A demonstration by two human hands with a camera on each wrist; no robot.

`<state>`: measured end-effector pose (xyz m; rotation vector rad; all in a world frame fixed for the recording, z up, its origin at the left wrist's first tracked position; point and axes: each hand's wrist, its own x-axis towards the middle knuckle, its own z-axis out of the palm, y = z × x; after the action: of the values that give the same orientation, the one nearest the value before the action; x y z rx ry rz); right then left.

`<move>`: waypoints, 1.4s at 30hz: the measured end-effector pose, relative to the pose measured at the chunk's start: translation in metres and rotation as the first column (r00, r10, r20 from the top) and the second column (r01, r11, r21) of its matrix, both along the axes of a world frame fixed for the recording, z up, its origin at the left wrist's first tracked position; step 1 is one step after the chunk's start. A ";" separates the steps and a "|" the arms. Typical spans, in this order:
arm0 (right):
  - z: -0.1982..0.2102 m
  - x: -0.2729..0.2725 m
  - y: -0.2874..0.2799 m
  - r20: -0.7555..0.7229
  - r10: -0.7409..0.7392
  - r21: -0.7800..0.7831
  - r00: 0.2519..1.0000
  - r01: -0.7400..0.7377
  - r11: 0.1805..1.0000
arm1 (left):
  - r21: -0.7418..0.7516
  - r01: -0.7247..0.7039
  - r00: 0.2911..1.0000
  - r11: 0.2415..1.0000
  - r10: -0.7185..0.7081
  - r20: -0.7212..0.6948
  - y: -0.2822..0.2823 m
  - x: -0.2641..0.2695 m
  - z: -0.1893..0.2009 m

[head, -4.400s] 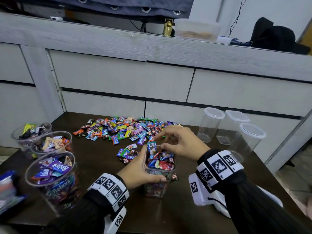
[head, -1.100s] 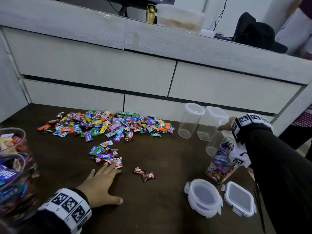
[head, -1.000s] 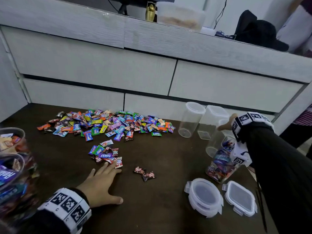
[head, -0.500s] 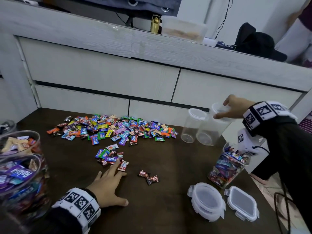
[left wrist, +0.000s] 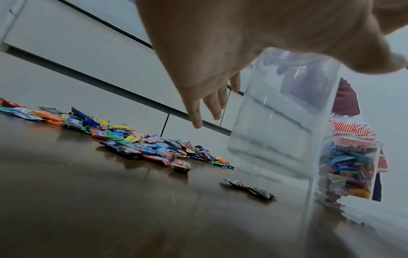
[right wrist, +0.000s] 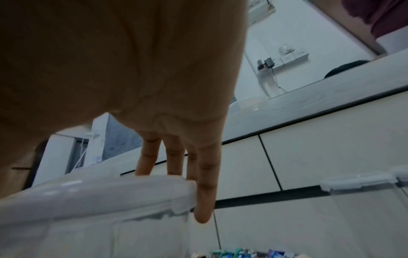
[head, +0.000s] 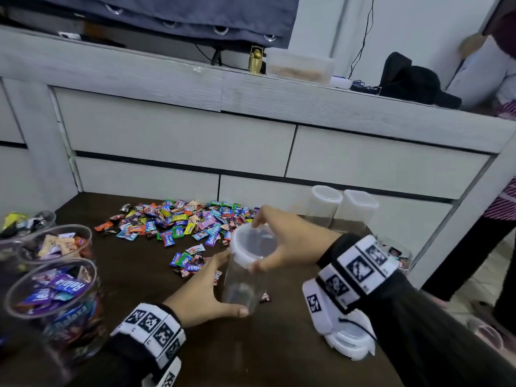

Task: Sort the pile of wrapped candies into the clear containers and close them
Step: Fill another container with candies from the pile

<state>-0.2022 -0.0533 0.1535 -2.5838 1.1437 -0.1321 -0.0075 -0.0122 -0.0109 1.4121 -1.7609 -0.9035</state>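
An empty lidded container (head: 245,272) now stands at the near middle of the surface (head: 279,356), brought over from the row at the back right, where it stood a moment ago. The left hand (head: 201,297), which lay flat beside loose sweets, now cups the container's base, fingers (left wrist: 212,104) curved round it. The right hand (head: 290,241) holds the white lid (head: 252,247), fingers (right wrist: 205,183) clamped over its rim. Judging by this, the filled container (left wrist: 346,167) at the right is set aside and a new sort begins; the lid must come off first. Beyond lies the candy pile (head: 184,222), still large, then two more empty containers (head: 343,208)
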 end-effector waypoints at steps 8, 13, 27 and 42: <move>-0.038 0.016 0.015 0.033 0.128 0.059 0.991 -0.129 0.990 | -0.095 0.035 0.951 0.995 -0.063 -0.304 0.007 0.000 0.004; -0.045 0.018 0.010 0.096 0.110 0.139 0.989 -0.122 0.983 | -0.019 0.084 0.934 0.996 -0.085 -0.346 0.007 -0.002 0.005; -0.074 0.031 -0.010 0.164 -0.454 0.328 0.876 0.385 0.862 | -0.019 0.077 0.930 0.997 -0.079 -0.358 0.006 -0.007 0.003; -0.069 0.039 -0.007 -0.025 -0.392 0.057 0.920 0.393 0.918 | -0.041 0.026 0.958 0.999 -0.037 -0.285 0.007 -0.007 -0.005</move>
<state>-0.1632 -0.0601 0.0842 -2.2726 1.6329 -0.1662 -0.0145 -0.0051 -0.0157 1.1673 -1.5770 -1.0310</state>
